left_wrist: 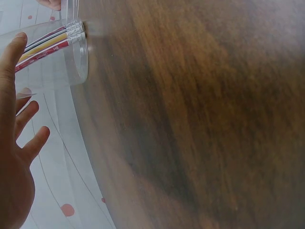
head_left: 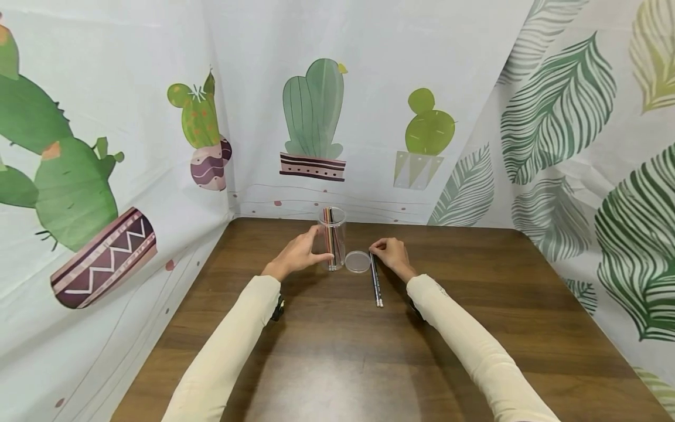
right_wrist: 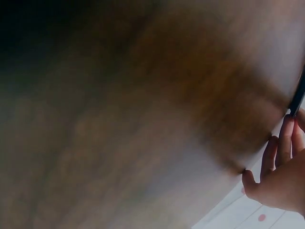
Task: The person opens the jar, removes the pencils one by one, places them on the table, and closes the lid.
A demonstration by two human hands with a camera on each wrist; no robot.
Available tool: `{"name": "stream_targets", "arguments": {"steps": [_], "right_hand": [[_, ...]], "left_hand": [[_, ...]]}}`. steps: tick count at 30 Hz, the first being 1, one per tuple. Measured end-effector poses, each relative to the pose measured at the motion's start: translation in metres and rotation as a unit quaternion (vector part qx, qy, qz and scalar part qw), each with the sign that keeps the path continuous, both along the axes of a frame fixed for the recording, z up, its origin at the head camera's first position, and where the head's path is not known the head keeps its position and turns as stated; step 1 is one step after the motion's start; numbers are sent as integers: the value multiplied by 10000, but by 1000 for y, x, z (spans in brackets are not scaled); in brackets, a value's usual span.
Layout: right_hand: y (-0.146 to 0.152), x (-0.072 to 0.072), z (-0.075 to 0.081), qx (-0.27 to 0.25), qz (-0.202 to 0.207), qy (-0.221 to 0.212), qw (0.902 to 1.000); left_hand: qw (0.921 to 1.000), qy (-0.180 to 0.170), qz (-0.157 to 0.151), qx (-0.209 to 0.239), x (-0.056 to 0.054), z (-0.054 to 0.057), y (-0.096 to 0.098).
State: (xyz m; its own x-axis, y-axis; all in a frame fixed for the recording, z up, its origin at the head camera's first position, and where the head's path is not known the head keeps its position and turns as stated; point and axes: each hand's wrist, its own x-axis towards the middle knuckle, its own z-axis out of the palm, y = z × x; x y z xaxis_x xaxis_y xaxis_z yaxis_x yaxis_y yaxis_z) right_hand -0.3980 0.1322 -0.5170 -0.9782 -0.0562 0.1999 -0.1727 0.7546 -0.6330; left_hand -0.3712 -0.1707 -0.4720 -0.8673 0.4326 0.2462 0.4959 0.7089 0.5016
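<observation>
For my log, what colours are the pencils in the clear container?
The pencils show red, yellow and black, best in the left wrist view.

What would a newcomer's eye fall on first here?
Probably the painted cacti on the white cloth behind and left of the table, with striped leaves on the right. Then a clear cup of pencils near the table's far edge, the left grip at its side. To its right lie a lid and two dark pencils, the right grip at the pencils' far ends.

The right grip point(right_wrist: 282, 172) pinches a dark pencil point(right_wrist: 299, 93) by one end, against blurred brown tabletop point(right_wrist: 119, 119) and white cloth point(right_wrist: 248, 215).
</observation>
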Motion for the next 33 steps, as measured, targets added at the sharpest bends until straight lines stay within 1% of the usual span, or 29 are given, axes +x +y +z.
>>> {"name": "stream_targets", "arguments": {"steps": [7, 16, 23, 28, 33], "right_hand": [[2, -1, 0, 111, -28, -69, 9999], [6, -1, 2, 74, 20, -163, 9998], [8, 2, 4, 97, 127, -166, 9997], [10, 5, 8, 138, 213, -92, 9996], [10, 5, 14, 250, 404, -110, 9988]], "left_hand": [[10000, -39, -48, 29, 0, 1, 2], [10000, -48, -8, 16, 2, 1, 3], [9999, -78, -85, 113, 2, 3, 3], [9999, -77, -94, 91, 0, 1, 3], [9998, -142, -40, 98, 1, -2, 0]]}}
